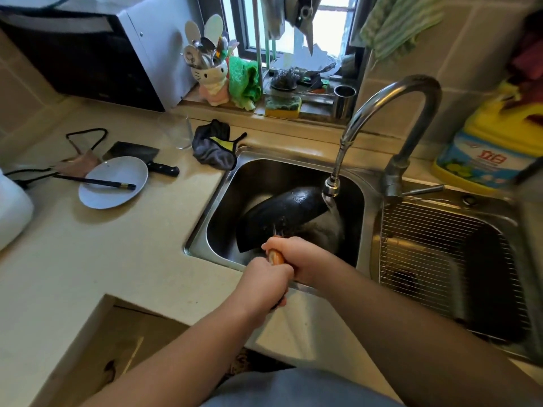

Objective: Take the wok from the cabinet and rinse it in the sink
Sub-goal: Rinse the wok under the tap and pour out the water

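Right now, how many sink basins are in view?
2. The left basin holds the wok under the running faucet; the right basin, beside it, is covered by a wire rack. The frame cuts off its far edge.

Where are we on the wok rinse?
Done: the wok is out of the cabinet and in the left sink basin. In hand: both hands, left and right, grip its orange handle, tilting it on edge while water runs from the faucet past its rim. Left: finishing the rinse; I can't tell how much surface has been covered.
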{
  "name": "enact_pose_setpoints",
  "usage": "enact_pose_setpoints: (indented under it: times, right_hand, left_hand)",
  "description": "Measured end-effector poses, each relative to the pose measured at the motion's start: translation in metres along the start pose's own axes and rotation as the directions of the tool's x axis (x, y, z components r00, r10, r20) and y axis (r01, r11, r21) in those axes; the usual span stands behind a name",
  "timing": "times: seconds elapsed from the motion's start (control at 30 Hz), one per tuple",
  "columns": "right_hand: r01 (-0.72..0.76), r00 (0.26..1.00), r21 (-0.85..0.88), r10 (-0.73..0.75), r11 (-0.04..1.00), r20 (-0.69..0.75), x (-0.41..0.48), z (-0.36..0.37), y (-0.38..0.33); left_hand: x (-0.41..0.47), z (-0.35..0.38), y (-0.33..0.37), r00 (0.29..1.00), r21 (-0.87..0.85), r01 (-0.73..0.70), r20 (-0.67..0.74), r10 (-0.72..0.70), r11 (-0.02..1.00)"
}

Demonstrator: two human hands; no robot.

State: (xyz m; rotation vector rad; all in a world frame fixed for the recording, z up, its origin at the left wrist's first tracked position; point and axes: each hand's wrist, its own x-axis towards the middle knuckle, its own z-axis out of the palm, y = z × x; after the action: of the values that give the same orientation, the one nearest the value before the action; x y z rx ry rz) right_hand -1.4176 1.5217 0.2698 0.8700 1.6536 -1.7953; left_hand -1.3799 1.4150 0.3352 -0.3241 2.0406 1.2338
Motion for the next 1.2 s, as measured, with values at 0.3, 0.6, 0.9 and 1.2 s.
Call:
enact_pose_setpoints:
  times: [0.3,0.6,0.9,1.2]
  right_hand:
    - [-0.029,0.994,0.458,-0.025,0.888,0.111,0.001,-0.029,0.003]
    - [-0.026,0.979,0.674,-0.118,0.739,0.167,0.002,-0.044,0.013]
    - [0.012,0.992,0.629,-0.088,0.777,0.089,-0.001,-0.037,-0.002]
    - [-0.126,0.969,0.772,-0.090,0.623,0.231,-0.010,-0.030,-0.025]
  left_hand:
    - [0.018,0.025,0.027,0.996,0.131,-0.050,-0.063,0.059,0.990]
    - [0.020,0.036,0.039,0.988,0.366,-0.141,0.001,0.151,0.920]
    - [0.021,0.015,0.073,0.964,0.669,-0.247,0.098,0.246,0.701]
    - [0.021,-0.018,0.134,0.958,0.816,-0.286,0.232,0.168,0.503]
